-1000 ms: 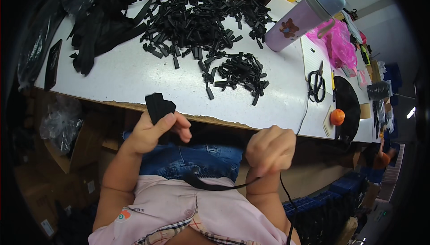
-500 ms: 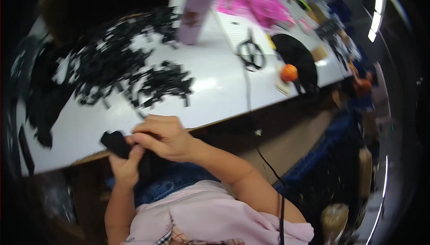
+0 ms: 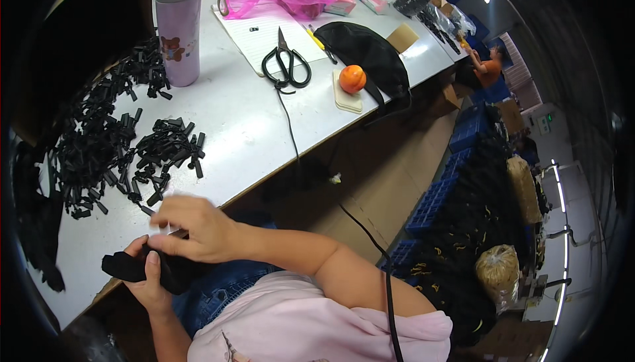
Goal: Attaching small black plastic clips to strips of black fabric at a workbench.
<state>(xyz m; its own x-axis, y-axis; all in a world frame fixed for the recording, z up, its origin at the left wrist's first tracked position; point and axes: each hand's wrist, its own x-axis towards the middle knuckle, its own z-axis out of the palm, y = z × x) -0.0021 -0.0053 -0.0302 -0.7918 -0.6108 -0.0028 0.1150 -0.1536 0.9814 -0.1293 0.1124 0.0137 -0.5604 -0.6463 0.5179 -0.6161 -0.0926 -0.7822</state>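
- Left hand: thumb pressing the black fabric against the fingers, a rounded end poking out left of them.
- Right hand: fingers curled just beyond the left fingertips; blur hides their tips, so I cannot tell whether they pinch anything.
- For steady handling, I'd press the left thumb flat beside the fold and work the 2 hands close, so the cloth won't twist.
- The fabric looks matte, soft and bunched; the small black pieces beyond the right fingers look stiff and blocky (plastic, probably), heaped untidily.
- Farther right of the fingers: scissors with wide looped handles, and a smooth, round orange fruit.
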